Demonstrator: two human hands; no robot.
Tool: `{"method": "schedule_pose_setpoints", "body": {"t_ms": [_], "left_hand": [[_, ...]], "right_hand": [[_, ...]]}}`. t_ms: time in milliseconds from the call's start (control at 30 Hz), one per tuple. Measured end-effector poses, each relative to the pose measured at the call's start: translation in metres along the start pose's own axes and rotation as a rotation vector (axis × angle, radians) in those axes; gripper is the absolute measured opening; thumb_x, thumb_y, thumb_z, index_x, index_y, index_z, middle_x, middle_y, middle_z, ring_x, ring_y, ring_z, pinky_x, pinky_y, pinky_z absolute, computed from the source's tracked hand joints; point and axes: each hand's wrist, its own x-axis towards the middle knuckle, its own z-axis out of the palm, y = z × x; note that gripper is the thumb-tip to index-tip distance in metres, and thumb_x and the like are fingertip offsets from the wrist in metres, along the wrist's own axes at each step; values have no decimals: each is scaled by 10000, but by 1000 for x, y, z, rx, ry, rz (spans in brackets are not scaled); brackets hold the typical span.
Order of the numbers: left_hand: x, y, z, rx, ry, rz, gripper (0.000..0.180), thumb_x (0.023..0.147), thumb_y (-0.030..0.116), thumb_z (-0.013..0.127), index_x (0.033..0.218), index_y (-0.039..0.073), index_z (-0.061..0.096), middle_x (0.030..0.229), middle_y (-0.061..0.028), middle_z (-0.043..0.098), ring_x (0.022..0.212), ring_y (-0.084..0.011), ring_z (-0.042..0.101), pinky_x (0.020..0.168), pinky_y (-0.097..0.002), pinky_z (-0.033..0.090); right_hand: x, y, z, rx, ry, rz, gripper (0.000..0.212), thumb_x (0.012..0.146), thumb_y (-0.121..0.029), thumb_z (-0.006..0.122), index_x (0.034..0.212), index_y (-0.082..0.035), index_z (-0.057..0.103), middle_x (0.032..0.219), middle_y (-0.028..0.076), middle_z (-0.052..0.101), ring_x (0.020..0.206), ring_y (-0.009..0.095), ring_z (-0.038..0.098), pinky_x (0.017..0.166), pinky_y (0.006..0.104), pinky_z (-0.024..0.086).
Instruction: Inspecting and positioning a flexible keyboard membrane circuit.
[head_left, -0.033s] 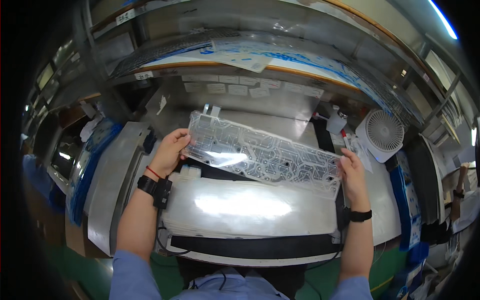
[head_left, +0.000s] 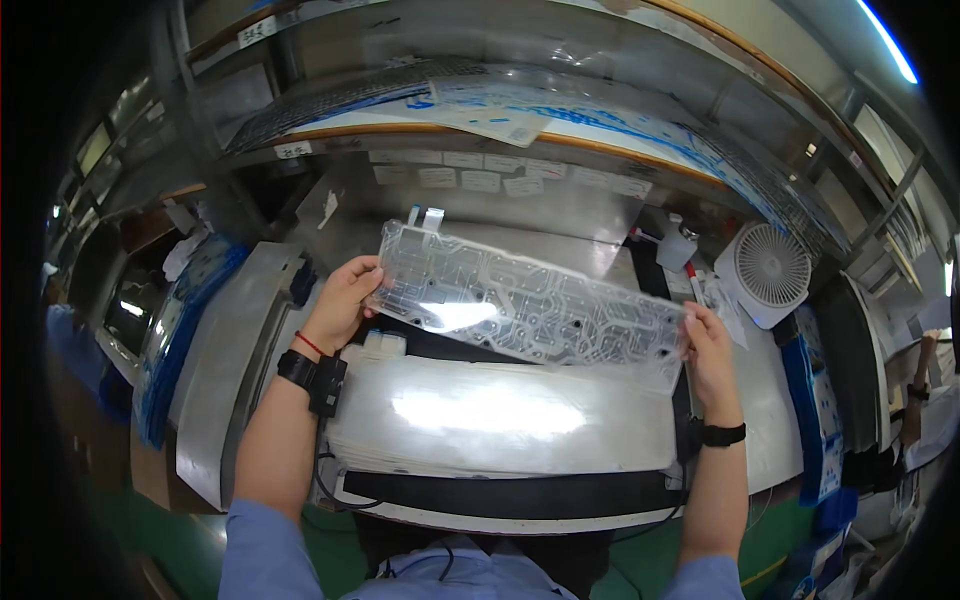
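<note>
A clear keyboard membrane sheet (head_left: 540, 298), printed with fine circuit traces, is held up at a slant, its left end higher and farther away. Short flat tails (head_left: 432, 219) stick out at its upper left. My left hand (head_left: 345, 300) pinches the left edge, and my right hand (head_left: 708, 350) grips the right edge between thumb and fingers. Below the raised sheet lies a stack of shiny, pale flat sheets (head_left: 500, 415) on the bench, with whitish tabs (head_left: 383, 345) at its far left corner.
To the right stand a white fan (head_left: 765, 270) and a squeeze bottle (head_left: 678, 245). A shelf (head_left: 400, 130) bearing blue-marked sheets and dark panels runs above the bench. Blue-wrapped stacks (head_left: 190, 325) flank the left side. Another person's arm (head_left: 922, 375) shows at far right.
Both hands keep their grip on the membrane sheet. It has tipped very slightly, and its traces and reflections look a little different; the whole view has shifted slightly.
</note>
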Motion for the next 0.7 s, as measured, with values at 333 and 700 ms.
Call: {"method": "schedule_pose_setpoints", "body": {"t_ms": [333, 700], "left_hand": [[0, -1, 1, -4, 39, -24, 216, 979, 175, 481, 1107, 23, 568, 937, -28, 635, 786, -83, 593, 677, -223, 478], [1, 0, 4, -15, 90, -24, 188, 962, 169, 513, 1062, 35, 599, 863, 19, 598, 715, -57, 523, 650, -195, 423]], "right_hand": [[0, -1, -1, -38, -42, -7, 152, 962, -191, 524, 917, -68, 601, 725, -48, 572, 592, 21, 483, 528, 178, 343], [-1, -2, 0, 5, -11, -27, 147, 954, -189, 544, 913, -62, 606, 712, -45, 579, 589, 19, 491, 529, 169, 358]]}}
